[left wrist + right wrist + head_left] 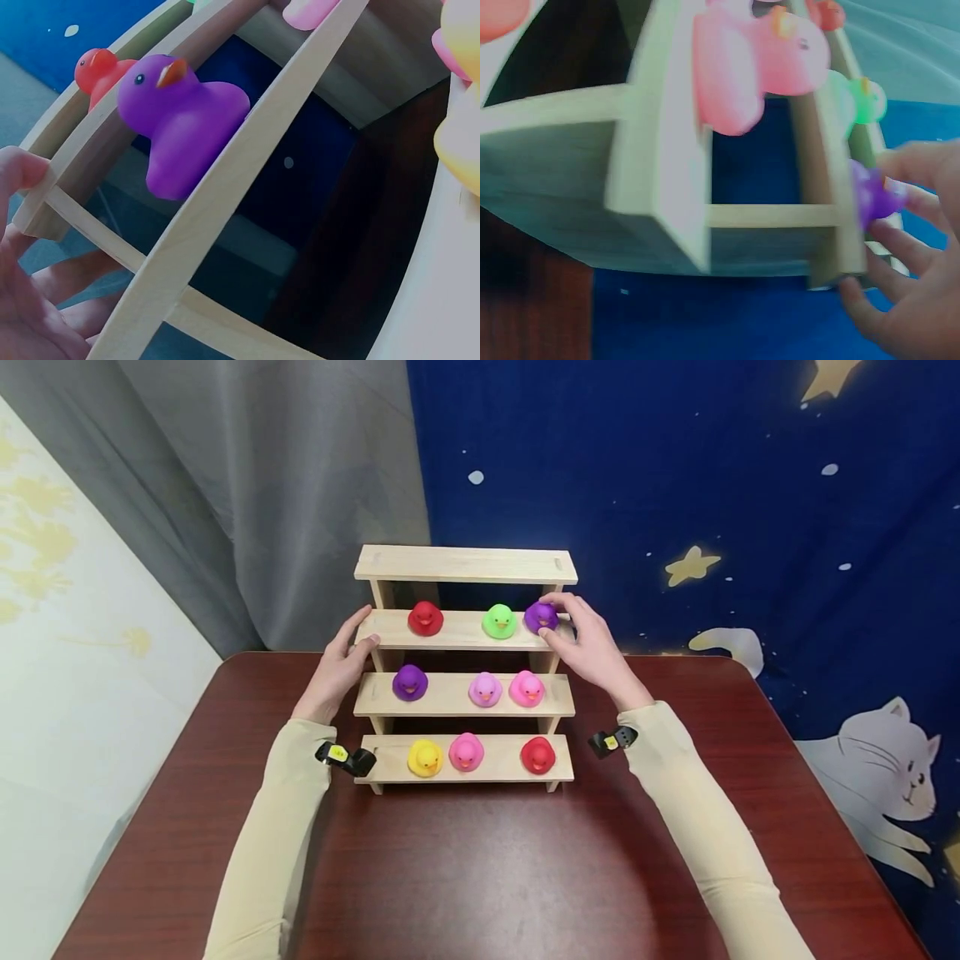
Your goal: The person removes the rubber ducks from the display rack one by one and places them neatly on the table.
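Observation:
A stepped wooden rack [465, 564] bears several rubber ducks on its tiers. At the left end of the second tier from the top, my left hand [336, 670] grips the board, thumb near its front edge and fingers behind the side, as the left wrist view shows. My right hand [591, 647] holds a purple duck [541, 617] between thumb and fingers at that tier's right end. A green duck [499, 622] sits just beside it, and a red duck [426, 619] stands further left. In the left wrist view another purple duck [184, 124] is close by, one tier lower.
Below, one tier carries a lilac duck [485, 690] and a pink duck [527, 689]. The lowest holds a yellow duck [426, 758], a pink duck [467, 752] and a red duck [538, 755]. Behind the dark table [465, 877] hang grey and blue curtains [600, 468].

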Demonstrator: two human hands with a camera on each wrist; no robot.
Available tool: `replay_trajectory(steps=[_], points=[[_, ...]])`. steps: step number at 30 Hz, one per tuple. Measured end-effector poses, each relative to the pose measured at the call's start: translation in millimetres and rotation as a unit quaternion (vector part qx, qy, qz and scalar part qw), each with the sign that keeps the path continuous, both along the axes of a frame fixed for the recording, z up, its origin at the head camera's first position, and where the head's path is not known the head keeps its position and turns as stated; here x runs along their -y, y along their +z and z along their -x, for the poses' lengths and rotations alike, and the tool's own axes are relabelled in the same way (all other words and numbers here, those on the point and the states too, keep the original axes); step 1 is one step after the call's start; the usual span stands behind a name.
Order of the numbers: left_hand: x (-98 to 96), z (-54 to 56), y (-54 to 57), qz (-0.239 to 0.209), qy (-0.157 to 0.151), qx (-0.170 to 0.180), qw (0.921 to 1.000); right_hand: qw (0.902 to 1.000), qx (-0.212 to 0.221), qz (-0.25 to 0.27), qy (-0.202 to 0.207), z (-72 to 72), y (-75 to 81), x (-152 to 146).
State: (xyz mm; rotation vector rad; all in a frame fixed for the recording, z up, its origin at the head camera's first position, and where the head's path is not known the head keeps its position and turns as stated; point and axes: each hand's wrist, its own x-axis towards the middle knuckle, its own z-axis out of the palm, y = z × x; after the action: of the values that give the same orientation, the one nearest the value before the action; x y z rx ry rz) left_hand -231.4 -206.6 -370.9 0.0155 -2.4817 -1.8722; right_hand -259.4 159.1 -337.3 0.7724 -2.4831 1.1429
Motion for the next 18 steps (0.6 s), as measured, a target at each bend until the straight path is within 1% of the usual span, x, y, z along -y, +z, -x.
replay_trajectory(steps=[4, 8, 13, 18], points=[[-2.3, -0.4, -0.6, 0.011, 0.006, 0.001, 0.9999, 0.9993, -0.012, 0.036, -0.004, 1.5, -7.2, 2.4], [-2.3, -0.3, -1.7, 0.019, 0.01, -0.005, 0.9998, 0.9979, -0.015, 0.063, -0.001, 1.2, -9.9, 4.0], [-1.8, -0.8, -1.4, 0.025, 0.011, -0.007, 0.9996, 0.9974, -0.023, 0.068, -0.001, -1.1, -7.4, 2.8], [-1.1, -1.8, 1.7, 0.041, 0.011, -0.006, 0.9991, 0.9965, -0.037, 0.072, -0.022, -5.1, -2.8, 0.1]])
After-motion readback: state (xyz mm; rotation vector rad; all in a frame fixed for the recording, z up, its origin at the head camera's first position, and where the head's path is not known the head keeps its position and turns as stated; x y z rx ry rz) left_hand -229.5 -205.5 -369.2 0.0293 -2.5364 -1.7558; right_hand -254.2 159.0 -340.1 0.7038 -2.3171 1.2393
